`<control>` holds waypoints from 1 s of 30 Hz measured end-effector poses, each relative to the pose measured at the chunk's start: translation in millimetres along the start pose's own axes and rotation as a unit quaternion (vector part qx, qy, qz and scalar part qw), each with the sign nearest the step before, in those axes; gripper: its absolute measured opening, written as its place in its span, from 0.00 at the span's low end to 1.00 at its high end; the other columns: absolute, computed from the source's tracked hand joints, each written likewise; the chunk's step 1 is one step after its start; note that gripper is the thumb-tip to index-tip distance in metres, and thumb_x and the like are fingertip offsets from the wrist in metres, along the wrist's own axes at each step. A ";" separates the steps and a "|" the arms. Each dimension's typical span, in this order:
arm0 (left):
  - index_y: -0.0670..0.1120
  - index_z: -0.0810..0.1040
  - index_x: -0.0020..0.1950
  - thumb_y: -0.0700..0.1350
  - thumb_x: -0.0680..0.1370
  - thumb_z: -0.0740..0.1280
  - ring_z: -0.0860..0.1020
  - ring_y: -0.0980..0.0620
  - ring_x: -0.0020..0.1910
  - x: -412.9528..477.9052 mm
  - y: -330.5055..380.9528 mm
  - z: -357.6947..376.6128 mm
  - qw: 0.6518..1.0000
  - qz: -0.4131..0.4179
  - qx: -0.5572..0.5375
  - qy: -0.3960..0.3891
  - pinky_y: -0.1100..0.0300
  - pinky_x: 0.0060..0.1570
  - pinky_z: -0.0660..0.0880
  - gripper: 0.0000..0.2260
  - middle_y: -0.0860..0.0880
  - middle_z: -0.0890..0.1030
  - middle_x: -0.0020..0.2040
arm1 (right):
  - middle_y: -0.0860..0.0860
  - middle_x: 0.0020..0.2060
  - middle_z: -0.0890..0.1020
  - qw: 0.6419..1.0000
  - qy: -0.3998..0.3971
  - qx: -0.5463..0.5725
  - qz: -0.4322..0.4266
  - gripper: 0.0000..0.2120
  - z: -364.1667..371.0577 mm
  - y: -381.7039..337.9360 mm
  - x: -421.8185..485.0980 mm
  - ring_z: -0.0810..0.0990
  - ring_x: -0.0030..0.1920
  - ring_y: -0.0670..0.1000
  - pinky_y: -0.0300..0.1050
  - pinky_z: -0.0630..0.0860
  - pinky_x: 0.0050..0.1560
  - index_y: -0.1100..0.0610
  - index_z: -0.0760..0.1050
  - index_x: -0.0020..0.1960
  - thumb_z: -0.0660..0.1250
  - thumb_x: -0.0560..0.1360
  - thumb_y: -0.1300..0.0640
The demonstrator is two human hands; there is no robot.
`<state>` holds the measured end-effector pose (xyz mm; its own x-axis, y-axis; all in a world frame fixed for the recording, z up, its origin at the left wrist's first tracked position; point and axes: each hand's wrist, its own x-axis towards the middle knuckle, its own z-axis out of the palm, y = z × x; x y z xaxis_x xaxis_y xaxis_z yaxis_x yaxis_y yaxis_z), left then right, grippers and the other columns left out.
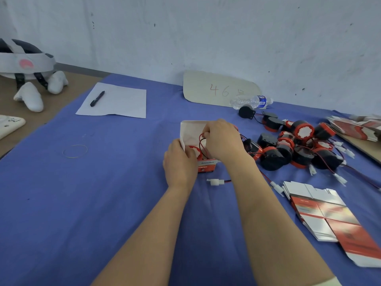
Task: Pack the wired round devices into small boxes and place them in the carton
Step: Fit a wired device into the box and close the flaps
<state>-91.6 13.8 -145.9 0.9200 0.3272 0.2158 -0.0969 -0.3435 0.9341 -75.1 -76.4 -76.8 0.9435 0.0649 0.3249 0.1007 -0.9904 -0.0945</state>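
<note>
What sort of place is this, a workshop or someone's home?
Probably a small packing workstation. A pile of wired round devices lies on the blue-covered table, flat unfolded boxes are stacked beside it, and the left hand holds a small box while the right hand pinches a device's wire over it.

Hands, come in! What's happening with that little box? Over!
Left hand grips small red-and-white cardboard box, flap open. Right hand pinches red-and-black wire above round red-and-black device inside. White plastic connector lies loose beside box.

Both bare forearms stretched forward, left hand (180, 162) curled in a grip, right hand (223, 141) pinching just beside it
</note>
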 end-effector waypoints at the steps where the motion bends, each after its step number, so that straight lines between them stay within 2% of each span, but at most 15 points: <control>1: 0.45 0.71 0.47 0.40 0.79 0.57 0.76 0.45 0.47 -0.3 -0.2 0.0 1.000 0.001 0.000 0.000 0.44 0.48 0.76 0.04 0.47 0.77 0.46 | 0.57 0.53 0.77 1.000 -0.010 0.017 0.006 0.12 -0.5 -0.3 0.6 0.76 0.52 0.57 0.45 0.71 0.47 0.61 0.77 0.55 0.58 0.76 0.66; 4: 0.44 0.71 0.46 0.40 0.79 0.57 0.76 0.45 0.47 -1.4 1.5 -0.3 1.000 0.000 0.000 -0.002 0.45 0.47 0.75 0.04 0.47 0.77 0.45 | 0.59 0.51 0.81 0.996 -0.006 0.076 0.050 0.11 -0.7 0.6 2.5 0.78 0.50 0.57 0.46 0.75 0.47 0.64 0.78 0.53 0.58 0.76 0.68; 7: 0.44 0.71 0.47 0.40 0.79 0.57 0.75 0.44 0.48 -1.6 2.4 -0.6 1.000 0.002 0.000 -0.004 0.44 0.49 0.74 0.04 0.47 0.77 0.47 | 0.60 0.50 0.80 0.983 0.029 0.148 0.107 0.10 5.9 1.7 -0.3 0.78 0.52 0.59 0.48 0.74 0.48 0.65 0.78 0.53 0.59 0.77 0.65; 12: 0.43 0.72 0.50 0.40 0.79 0.58 0.75 0.43 0.49 -2.0 1.6 -0.3 1.000 0.011 -0.003 -0.003 0.43 0.50 0.73 0.04 0.45 0.77 0.48 | 0.56 0.48 0.78 0.981 0.074 0.106 0.147 0.08 26.9 -1.6 -11.3 0.75 0.43 0.56 0.45 0.66 0.37 0.61 0.72 0.57 0.59 0.78 0.62; 15: 0.43 0.72 0.49 0.40 0.79 0.58 0.75 0.43 0.49 -1.1 1.2 -0.3 1.000 0.010 0.001 0.000 0.43 0.50 0.73 0.04 0.45 0.77 0.48 | 0.56 0.45 0.78 0.983 0.080 0.100 0.133 0.08 29.7 -0.3 -13.5 0.70 0.39 0.54 0.45 0.63 0.33 0.60 0.70 0.56 0.58 0.77 0.63; 20: 0.44 0.72 0.50 0.40 0.79 0.58 0.75 0.43 0.50 -1.3 0.3 -0.1 1.000 0.008 -0.001 0.000 0.44 0.51 0.73 0.04 0.45 0.78 0.49 | 0.55 0.50 0.79 0.992 0.040 0.087 0.080 0.10 24.3 4.9 -18.6 0.76 0.49 0.55 0.46 0.70 0.40 0.59 0.76 0.56 0.59 0.78 0.61; 24: 0.44 0.72 0.51 0.40 0.78 0.58 0.75 0.44 0.50 -1.2 0.3 0.1 1.000 0.003 -0.003 -0.001 0.44 0.51 0.74 0.05 0.46 0.78 0.51 | 0.56 0.43 0.80 0.996 -0.007 0.081 0.042 0.12 22.9 4.4 -26.1 0.76 0.41 0.55 0.46 0.72 0.39 0.62 0.78 0.49 0.57 0.78 0.58; 26: 0.44 0.72 0.51 0.40 0.79 0.58 0.75 0.44 0.51 -1.7 0.8 0.7 1.000 0.004 -0.002 -0.002 0.45 0.51 0.73 0.04 0.46 0.78 0.51 | 0.55 0.39 0.79 0.991 0.000 0.127 0.037 0.14 19.3 8.3 -29.1 0.75 0.39 0.54 0.46 0.71 0.38 0.63 0.78 0.45 0.58 0.79 0.55; 30: 0.44 0.72 0.51 0.41 0.79 0.58 0.75 0.44 0.51 -1.2 -0.1 0.4 1.000 0.002 0.004 -0.002 0.45 0.52 0.74 0.04 0.46 0.78 0.51 | 0.50 0.40 0.81 0.984 -0.032 0.178 0.010 0.12 14.6 14.6 -31.2 0.78 0.44 0.51 0.47 0.76 0.45 0.57 0.80 0.49 0.65 0.77 0.48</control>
<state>-92.6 13.2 -146.4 0.9213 0.3215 0.2188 -0.0986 -0.3513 0.9311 -98.4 -91.1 -102.0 0.9633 0.0646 0.2604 0.1749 -0.8872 -0.4269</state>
